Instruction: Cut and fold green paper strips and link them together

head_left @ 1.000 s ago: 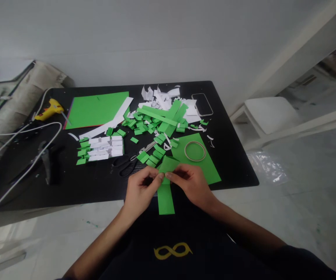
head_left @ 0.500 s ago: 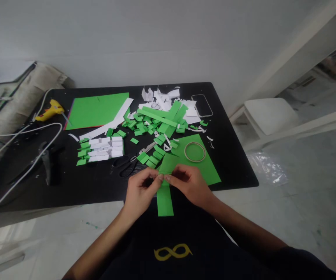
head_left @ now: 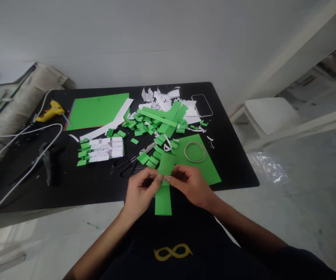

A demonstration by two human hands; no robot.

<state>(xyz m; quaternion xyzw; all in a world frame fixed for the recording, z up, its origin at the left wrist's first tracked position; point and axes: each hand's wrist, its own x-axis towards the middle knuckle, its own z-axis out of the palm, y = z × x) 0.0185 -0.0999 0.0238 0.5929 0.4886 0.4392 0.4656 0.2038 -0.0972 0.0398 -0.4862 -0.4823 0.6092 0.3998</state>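
Observation:
A green paper strip (head_left: 163,200) hangs in front of me at the table's near edge, creased across its middle. My left hand (head_left: 142,189) pinches its left side at the crease between thumb and fingers. From the other side my right hand (head_left: 191,185) pinches the same crease, the two thumbs almost touching. Just beyond the hands lie small folded green pieces (head_left: 143,157) and black-handled scissors (head_left: 128,165). A green sheet (head_left: 207,171) with a tape ring (head_left: 195,152) on it is beside my right hand.
On the black table (head_left: 92,186) are a folded green-and-white paper piece (head_left: 106,149), a heap of white scraps (head_left: 162,99), and a phone (head_left: 202,105). A yellow glue gun (head_left: 50,111), a white cable (head_left: 21,182) and a green sheet (head_left: 97,111) are at left. A white stool (head_left: 270,116) stands right.
The strip's lower end has shifted slightly left and its upper part has straightened between my fingers. Both hands stay in nearly the same place, still pinching it.

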